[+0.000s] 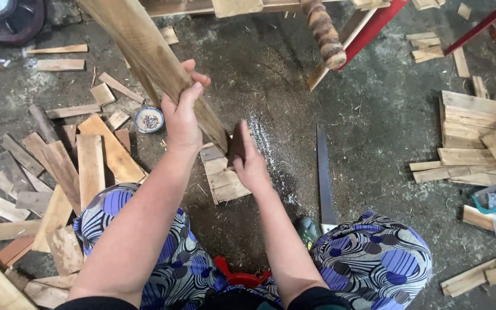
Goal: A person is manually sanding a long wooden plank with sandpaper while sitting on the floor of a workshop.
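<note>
Saw (324,178) right of small boards (224,175) — scrap pile (58,166) far left.

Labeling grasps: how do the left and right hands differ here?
The left hand is raised, wrapped around a long slanted wooden plank. The right hand sits lower, beside the plank's bottom end, gripping a small dark object I cannot identify. Both are bare, over short boards on the floor.

Scrap wood (90,161) crowds left floor.
</note>
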